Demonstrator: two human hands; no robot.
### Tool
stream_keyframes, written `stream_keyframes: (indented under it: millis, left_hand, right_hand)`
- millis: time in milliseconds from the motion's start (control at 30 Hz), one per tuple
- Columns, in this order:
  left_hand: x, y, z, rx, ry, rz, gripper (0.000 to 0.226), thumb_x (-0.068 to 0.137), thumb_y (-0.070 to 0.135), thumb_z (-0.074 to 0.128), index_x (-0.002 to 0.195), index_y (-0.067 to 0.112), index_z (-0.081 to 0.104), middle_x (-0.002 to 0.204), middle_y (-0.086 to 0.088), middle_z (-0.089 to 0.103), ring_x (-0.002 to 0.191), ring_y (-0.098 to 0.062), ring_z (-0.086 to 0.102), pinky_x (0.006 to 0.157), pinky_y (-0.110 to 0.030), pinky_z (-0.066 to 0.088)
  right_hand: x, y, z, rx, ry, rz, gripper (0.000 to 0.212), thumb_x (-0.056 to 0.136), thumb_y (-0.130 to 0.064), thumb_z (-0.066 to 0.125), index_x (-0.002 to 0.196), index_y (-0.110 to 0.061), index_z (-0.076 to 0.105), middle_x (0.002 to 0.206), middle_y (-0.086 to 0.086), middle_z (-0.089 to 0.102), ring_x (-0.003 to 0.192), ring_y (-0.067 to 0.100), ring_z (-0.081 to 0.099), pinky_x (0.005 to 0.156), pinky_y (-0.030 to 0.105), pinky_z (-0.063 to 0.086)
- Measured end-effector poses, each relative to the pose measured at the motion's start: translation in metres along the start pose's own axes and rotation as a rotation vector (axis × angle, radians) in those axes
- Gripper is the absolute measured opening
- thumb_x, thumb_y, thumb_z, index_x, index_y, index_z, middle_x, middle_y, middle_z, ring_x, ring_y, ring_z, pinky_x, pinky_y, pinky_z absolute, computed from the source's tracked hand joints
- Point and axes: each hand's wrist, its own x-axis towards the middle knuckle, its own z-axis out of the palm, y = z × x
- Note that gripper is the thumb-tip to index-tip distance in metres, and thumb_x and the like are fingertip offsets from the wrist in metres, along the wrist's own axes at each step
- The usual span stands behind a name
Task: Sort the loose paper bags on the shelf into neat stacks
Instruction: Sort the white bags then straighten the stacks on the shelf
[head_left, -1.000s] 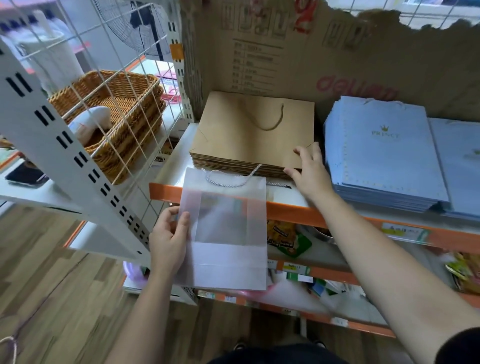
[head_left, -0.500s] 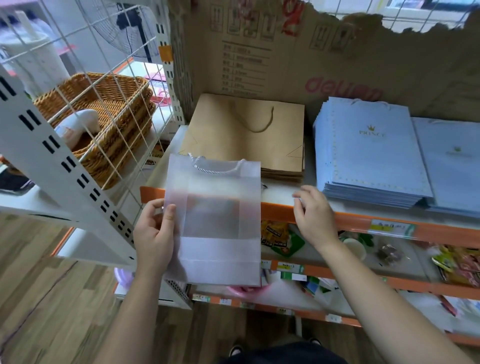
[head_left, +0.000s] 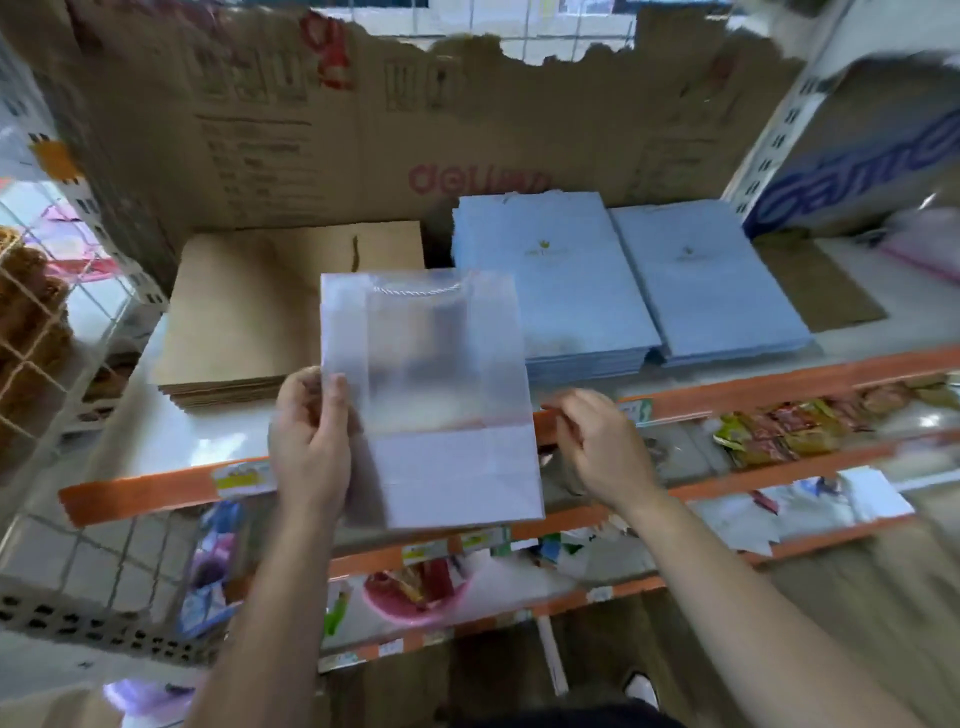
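Observation:
My left hand (head_left: 310, 441) grips the left edge of a frosted translucent bag (head_left: 431, 405) with a white rope handle, held upright in front of the shelf edge (head_left: 156, 488). My right hand (head_left: 605, 447) hovers just right of the bag with loosely curled fingers, holding nothing. On the shelf lies a stack of brown kraft bags (head_left: 244, 322) at the left. Two stacks of light blue bags (head_left: 561, 280) (head_left: 706, 286) lie to the right of it. A single flat brown bag (head_left: 815, 291) lies further right.
Torn cardboard (head_left: 363, 130) lines the back of the shelf. A wicker basket (head_left: 26, 312) sits behind the wire grid at left. A blue-printed box (head_left: 857, 156) stands at the right. Lower shelves (head_left: 779, 457) hold snack packets and mixed goods.
The view has swung right. My left hand has carried the frosted bag right and up in front of the shelf. My right hand has drawn in beside the bag's right edge.

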Motion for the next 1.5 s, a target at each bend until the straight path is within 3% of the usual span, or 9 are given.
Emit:
stream_keyframes:
  millis: [133, 400, 500, 567, 800, 967, 1167, 1300, 1500]
  left_hand:
    - [-0.006, 0.009, 0.07, 0.033, -0.143, 0.033, 0.007, 0.096, 0.035, 0.054, 0.091, 0.031, 0.057, 0.061, 0.009, 0.059, 0.055, -0.006, 0.052, 0.059, -0.028, 0.044]
    - [-0.056, 0.05, 0.239, 0.076, -0.287, 0.099, 0.001, 0.096, 0.024, 0.057, 0.096, 0.024, 0.057, 0.055, 0.012, 0.057, 0.052, 0.004, 0.053, 0.051, -0.011, 0.038]
    - [-0.085, 0.066, 0.303, 0.065, -0.308, 0.07, 0.003, 0.096, 0.023, 0.057, 0.096, 0.021, 0.058, 0.057, 0.01, 0.058, 0.051, 0.003, 0.053, 0.051, -0.015, 0.038]
    - [-0.101, 0.072, 0.342, 0.046, -0.334, 0.044, 0.006, 0.094, 0.019, 0.059, 0.1, 0.017, 0.06, 0.057, 0.008, 0.056, 0.049, 0.001, 0.05, 0.05, -0.018, 0.038]
    - [-0.147, 0.099, 0.454, -0.023, -0.367, -0.014, 0.016, 0.084, 0.026, 0.055, 0.097, 0.036, 0.057, 0.054, 0.006, 0.054, 0.047, -0.008, 0.043, 0.05, -0.029, 0.034]
    - [-0.149, 0.108, 0.519, 0.067, -0.393, 0.004, 0.015, 0.094, 0.024, 0.054, 0.105, 0.034, 0.053, 0.069, 0.015, 0.068, 0.046, 0.001, 0.05, 0.044, -0.01, 0.035]
    - [-0.14, 0.106, 0.614, 0.082, -0.383, -0.045, 0.014, 0.094, 0.019, 0.057, 0.107, 0.024, 0.054, 0.083, 0.014, 0.068, 0.072, 0.009, 0.063, 0.057, -0.003, 0.042]
    - [-0.132, 0.1, 0.668, 0.131, -0.351, -0.091, 0.014, 0.094, 0.021, 0.057, 0.106, 0.028, 0.053, 0.087, 0.014, 0.067, 0.076, 0.012, 0.06, 0.057, 0.0, 0.039]
    - [-0.123, 0.091, 0.72, 0.28, -0.363, -0.102, 0.021, 0.095, 0.021, 0.058, 0.116, 0.018, 0.056, 0.095, 0.009, 0.064, 0.078, 0.003, 0.059, 0.062, -0.011, 0.041]
  right_hand:
    - [-0.02, 0.061, -0.044, -0.039, 0.094, 0.156, 0.024, 0.085, 0.006, 0.06, 0.107, -0.002, 0.068, 0.105, 0.012, 0.068, 0.099, 0.027, 0.063, 0.089, 0.027, 0.041]
    - [-0.065, 0.212, -0.131, -0.124, 0.178, 0.326, 0.029, 0.085, 0.002, 0.058, 0.11, -0.009, 0.067, 0.107, 0.006, 0.066, 0.101, 0.023, 0.06, 0.084, 0.026, 0.042]
    - [-0.083, 0.265, -0.165, -0.129, 0.177, 0.335, 0.028, 0.083, 0.003, 0.06, 0.107, -0.01, 0.067, 0.101, 0.007, 0.066, 0.096, 0.023, 0.058, 0.078, 0.019, 0.035]
    - [-0.092, 0.299, -0.187, -0.14, 0.188, 0.35, 0.027, 0.083, 0.003, 0.06, 0.106, -0.009, 0.067, 0.099, 0.008, 0.066, 0.093, 0.026, 0.058, 0.077, 0.024, 0.039]
    - [-0.112, 0.396, -0.254, -0.16, 0.174, 0.392, 0.024, 0.089, 0.0, 0.056, 0.109, -0.005, 0.067, 0.106, 0.009, 0.065, 0.101, 0.027, 0.058, 0.086, 0.031, 0.043]
    - [-0.108, 0.452, -0.273, -0.153, 0.194, 0.44, 0.023, 0.089, -0.002, 0.059, 0.109, -0.007, 0.068, 0.106, 0.008, 0.065, 0.101, 0.026, 0.057, 0.083, 0.023, 0.037]
    - [-0.084, 0.521, -0.291, -0.159, 0.189, 0.431, 0.023, 0.083, 0.003, 0.062, 0.104, -0.003, 0.068, 0.104, 0.012, 0.065, 0.1, 0.032, 0.06, 0.087, 0.038, 0.046]
    - [-0.064, 0.565, -0.303, -0.147, 0.156, 0.422, 0.024, 0.083, 0.003, 0.06, 0.106, -0.003, 0.067, 0.105, 0.011, 0.065, 0.101, 0.03, 0.06, 0.089, 0.035, 0.045]
    - [-0.038, 0.612, -0.313, -0.122, 0.127, 0.382, 0.022, 0.085, 0.003, 0.06, 0.104, -0.005, 0.068, 0.104, 0.007, 0.068, 0.101, 0.025, 0.062, 0.095, 0.034, 0.041]
